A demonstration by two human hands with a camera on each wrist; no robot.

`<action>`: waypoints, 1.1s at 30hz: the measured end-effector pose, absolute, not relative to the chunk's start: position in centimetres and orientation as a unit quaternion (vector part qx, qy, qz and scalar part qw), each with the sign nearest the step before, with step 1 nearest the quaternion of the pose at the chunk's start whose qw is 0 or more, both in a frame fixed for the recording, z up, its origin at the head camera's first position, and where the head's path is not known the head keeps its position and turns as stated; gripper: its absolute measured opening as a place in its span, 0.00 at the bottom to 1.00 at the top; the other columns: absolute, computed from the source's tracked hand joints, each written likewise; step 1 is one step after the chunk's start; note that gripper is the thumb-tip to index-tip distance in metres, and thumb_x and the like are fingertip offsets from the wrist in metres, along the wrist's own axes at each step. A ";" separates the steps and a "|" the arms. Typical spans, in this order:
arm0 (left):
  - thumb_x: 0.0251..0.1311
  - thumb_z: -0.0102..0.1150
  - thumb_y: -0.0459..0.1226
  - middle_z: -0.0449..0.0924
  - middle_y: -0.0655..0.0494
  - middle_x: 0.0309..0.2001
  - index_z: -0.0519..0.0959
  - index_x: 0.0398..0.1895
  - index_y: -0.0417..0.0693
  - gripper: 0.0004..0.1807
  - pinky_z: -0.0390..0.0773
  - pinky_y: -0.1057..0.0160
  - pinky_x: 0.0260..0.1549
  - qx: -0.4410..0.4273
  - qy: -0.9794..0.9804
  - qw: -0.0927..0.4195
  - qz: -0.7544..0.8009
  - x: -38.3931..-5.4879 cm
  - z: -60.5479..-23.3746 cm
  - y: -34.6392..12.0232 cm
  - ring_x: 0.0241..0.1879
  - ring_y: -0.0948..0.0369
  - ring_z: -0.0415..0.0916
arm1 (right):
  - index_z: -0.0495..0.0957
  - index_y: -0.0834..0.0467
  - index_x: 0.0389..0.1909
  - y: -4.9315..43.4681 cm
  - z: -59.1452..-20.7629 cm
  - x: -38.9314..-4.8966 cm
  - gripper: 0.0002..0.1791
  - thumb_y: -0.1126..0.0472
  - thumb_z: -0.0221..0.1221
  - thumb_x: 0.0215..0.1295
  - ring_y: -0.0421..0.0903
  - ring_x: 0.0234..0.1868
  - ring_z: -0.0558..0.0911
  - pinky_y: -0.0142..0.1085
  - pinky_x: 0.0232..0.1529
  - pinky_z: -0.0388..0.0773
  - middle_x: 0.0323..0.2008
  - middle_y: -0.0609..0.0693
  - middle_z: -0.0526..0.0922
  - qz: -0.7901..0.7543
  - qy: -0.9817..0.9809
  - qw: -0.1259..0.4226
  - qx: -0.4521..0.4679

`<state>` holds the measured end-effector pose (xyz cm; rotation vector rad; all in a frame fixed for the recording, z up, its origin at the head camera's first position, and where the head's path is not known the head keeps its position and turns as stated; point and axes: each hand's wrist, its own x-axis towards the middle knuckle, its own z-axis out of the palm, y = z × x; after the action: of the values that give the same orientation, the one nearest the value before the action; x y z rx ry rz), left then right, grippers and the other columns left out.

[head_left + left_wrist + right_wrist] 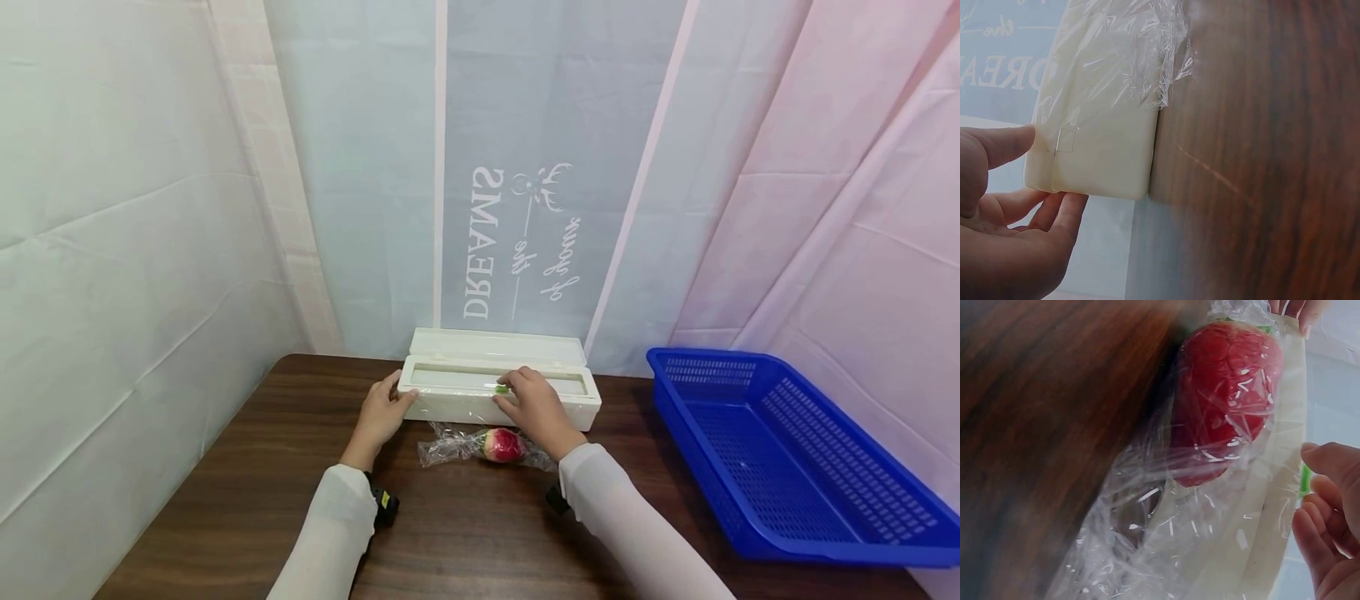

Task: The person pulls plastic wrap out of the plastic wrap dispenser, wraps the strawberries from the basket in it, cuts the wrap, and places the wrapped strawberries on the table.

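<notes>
A long white cling film dispenser (450, 403) stands near the back of the table with its lid (495, 343) raised behind it. My left hand (381, 412) grips its left end, thumb on the front side and fingers round the end (1094, 169). My right hand (534, 406) pinches a small green slider (502, 388) on the dispenser's front top edge, the thumb and fingers around it (1305, 481). Clear film (446, 446) hangs over the front of the dispenser. A red and cream oval fruit-like thing (502, 446), green at one end, lies in film just before the dispenser.
A blue perforated plastic basket (738, 442) stands on the right of the brown wooden table (465, 533). Printed cloth (367, 167) hangs behind the table, and pale cloth (127, 275) closes off the left side.
</notes>
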<state>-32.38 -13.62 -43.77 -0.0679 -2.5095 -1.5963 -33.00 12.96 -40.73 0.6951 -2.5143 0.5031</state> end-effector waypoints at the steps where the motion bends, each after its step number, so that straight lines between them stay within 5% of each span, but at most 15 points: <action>1: 0.64 0.54 0.43 0.60 0.37 0.61 0.59 0.68 0.42 0.33 0.69 0.45 0.57 -0.022 -0.841 0.083 -0.534 -32.4 -43.7 -13.6 0.58 0.46 0.62 | 0.80 0.56 0.38 13.0 -40.7 -33.0 0.12 0.54 0.65 0.56 0.41 0.33 0.74 0.38 0.34 0.79 0.33 0.48 0.79 0.182 -0.920 0.239 0.252; 33: 0.64 0.54 0.43 0.60 0.36 0.62 0.59 0.68 0.42 0.32 0.68 0.44 0.58 -0.022 -0.845 0.093 -0.525 -32.5 -43.9 -13.5 0.60 0.46 0.60 | 0.79 0.49 0.38 13.4 -41.5 -33.4 0.09 0.53 0.64 0.57 0.38 0.35 0.76 0.37 0.30 0.80 0.36 0.43 0.79 0.130 -0.912 0.273 0.278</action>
<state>-32.46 -13.48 -43.95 -0.0661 -2.5090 -1.5591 -33.44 13.40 -41.52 0.7484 -2.4536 0.3493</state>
